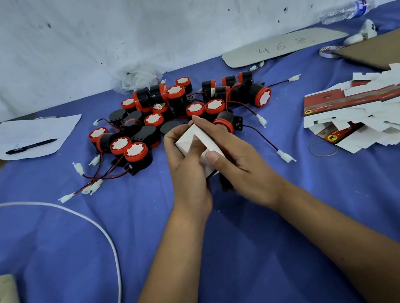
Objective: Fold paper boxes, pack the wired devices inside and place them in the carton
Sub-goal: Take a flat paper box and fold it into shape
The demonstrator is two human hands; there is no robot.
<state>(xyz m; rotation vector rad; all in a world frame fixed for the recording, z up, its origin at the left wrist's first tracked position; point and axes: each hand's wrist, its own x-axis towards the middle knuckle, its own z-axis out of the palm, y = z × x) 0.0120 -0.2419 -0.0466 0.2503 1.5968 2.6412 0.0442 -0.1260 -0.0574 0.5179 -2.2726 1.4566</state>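
Both hands meet over the middle of the worktop [49, 244], which is covered in blue cloth: the left hand [187, 167] curls round the near side of a small white paper box [187, 141], fingers wrapped over its far edge, while the right hand [234, 153] grips it from the other side, thumb laid across the box and forefinger running along a white flap [205, 137] as if to press it down. Held up like this, clear of the cloth, the box can be turned and its flaps worked from both sides; I would judge it to be mid-fold, not yet ready to be filled. Just beyond the fingers lies the heap of wired devices [175, 110], black and red drums with white caps, their red-and-black leads and white plugs trailing over the cloth, close by so one can be taken without stretching. To the right, a fanned stack of flat box blanks [373, 107] waits, red and white with a small yellow badge bearing a dark animal figure; the print on it is too small to read. A yellow rubber band [322, 148] lies beside the stack. Farther back a grey card [282, 46] carries handwritten "46" and a further mark I cannot make out. A black pen [31, 146] rests on a sheet of paper [22, 137] at the left. A brown cardboard edge [388, 46] at the far right may be the carton; I cannot tell.
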